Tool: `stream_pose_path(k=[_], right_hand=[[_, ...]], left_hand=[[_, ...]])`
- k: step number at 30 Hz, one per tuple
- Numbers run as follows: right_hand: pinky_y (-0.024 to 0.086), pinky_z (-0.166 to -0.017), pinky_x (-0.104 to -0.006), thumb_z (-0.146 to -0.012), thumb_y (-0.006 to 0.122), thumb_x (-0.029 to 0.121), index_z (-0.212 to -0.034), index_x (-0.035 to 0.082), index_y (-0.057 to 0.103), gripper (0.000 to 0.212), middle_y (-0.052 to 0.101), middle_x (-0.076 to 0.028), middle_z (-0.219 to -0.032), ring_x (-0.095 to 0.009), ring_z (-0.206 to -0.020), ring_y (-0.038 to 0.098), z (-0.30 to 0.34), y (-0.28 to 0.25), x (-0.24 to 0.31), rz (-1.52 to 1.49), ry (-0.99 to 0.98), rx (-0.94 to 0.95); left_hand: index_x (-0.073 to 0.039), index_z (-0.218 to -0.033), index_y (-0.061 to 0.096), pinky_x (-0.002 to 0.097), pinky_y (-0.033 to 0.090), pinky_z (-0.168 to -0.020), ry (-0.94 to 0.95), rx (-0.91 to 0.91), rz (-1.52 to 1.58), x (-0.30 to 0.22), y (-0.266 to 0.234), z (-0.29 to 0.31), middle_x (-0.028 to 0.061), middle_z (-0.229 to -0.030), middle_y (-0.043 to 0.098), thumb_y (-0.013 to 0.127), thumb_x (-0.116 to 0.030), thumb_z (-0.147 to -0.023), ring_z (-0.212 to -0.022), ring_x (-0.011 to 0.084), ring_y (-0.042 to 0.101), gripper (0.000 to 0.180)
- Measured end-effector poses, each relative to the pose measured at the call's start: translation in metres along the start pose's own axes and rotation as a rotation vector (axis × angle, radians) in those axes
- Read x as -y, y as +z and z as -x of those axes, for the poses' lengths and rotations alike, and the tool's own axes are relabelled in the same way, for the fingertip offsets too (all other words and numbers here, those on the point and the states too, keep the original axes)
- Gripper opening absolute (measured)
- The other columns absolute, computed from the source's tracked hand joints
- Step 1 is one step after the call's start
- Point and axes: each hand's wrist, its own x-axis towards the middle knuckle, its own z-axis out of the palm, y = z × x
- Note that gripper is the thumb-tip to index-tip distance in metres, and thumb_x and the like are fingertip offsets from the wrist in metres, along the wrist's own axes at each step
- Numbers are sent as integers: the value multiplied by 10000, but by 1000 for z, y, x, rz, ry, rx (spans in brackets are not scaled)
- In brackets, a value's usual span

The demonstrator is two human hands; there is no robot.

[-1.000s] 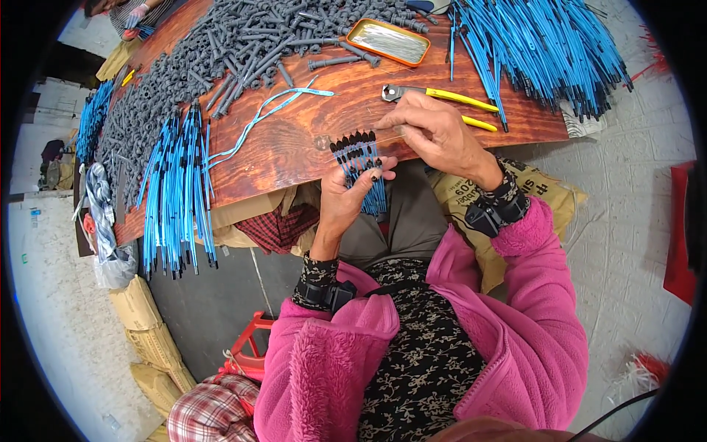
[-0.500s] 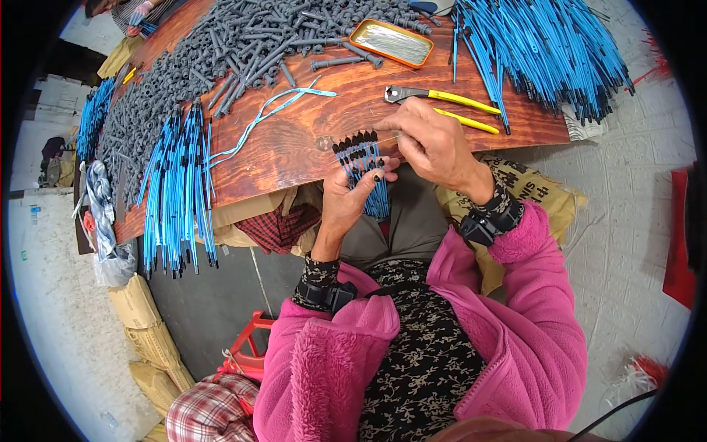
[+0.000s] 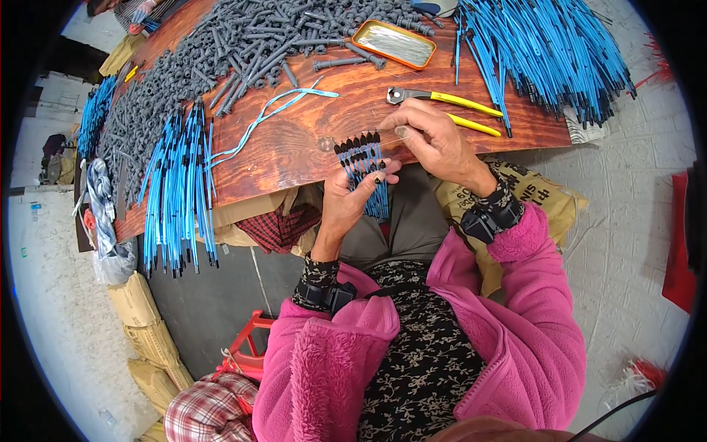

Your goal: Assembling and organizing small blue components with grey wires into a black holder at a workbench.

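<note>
My left hand (image 3: 345,197) is closed around a small row of blue strips with black tips (image 3: 359,153), held upright at the table's near edge. The tips stand side by side, pointing away from me. Just to their right, my right hand (image 3: 434,144) pinches thumb against forefinger. A thin wire, barely visible, runs from this pinch toward the black tips. Beyond my right hand lie end-cutting pliers with yellow handles (image 3: 449,99). An orange-rimmed tin (image 3: 394,44) of fine silvery wire pieces sits farther back.
Grey plastic bolt-like parts (image 3: 243,44) are heaped across the wooden table (image 3: 294,140). Blue black-tipped strips (image 3: 545,59) pile up at the far right, with another bundle (image 3: 177,191) overhanging the left edge. A loose light-blue strap (image 3: 261,118) lies between. Another person's hand (image 3: 140,15) shows far left.
My right hand has shifted slightly right and down, its fingers a little farther from the black tips. My left hand keeps its hold on the strips, almost still.
</note>
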Motion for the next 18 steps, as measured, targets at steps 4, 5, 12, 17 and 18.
stream_pose_path(k=[4, 5, 12, 17, 18], right_hand=[[466, -752, -338, -857, 522, 9, -1010, 0, 642, 195, 578, -102, -893, -222, -825, 578, -2, -2, -1, -74, -2, 37], [466, -752, -338, -857, 522, 9, -1010, 0, 642, 195, 578, -102, -893, -222, -825, 578, -3, -3, -1, -74, -3, 37], [469, -720, -345, -825, 513, -33, -1012, 3, 642, 230, 570, -122, -890, -259, -800, 581, 0, 0, 12, 85, 2, -16], [470, -700, -357, -798, 511, -65, -1015, 4, 644, 264, 563, -138, -891, -287, -786, 580, 0, 1, 15, 161, -59, -53], [470, -698, -360, -793, 511, -70, -1016, 5, 645, 271, 561, -140, -887, -291, -783, 579, 0, 1, 15, 163, -51, -54]], left_hand=[[40, -1174, 627, 322, 553, -825, -23, -6, 4, -1, 0, 0, 159, -1096, 697, 584, -72, -958, -940, 211, 688, 247], [41, -1172, 627, 322, 553, -826, -28, -6, 7, 0, -1, -1, 160, -1095, 697, 585, -73, -958, -940, 211, 687, 246], [42, -1175, 625, 324, 553, -827, -15, -14, 20, -1, 1, 0, 159, -1087, 699, 587, -72, -957, -938, 212, 687, 249], [43, -1180, 622, 326, 554, -827, 16, -10, 37, 2, 1, 0, 158, -1088, 698, 584, -67, -957, -939, 214, 687, 252], [43, -1181, 622, 327, 555, -826, 21, -8, 44, 2, 1, -2, 158, -1088, 697, 583, -65, -957, -939, 214, 687, 252]])
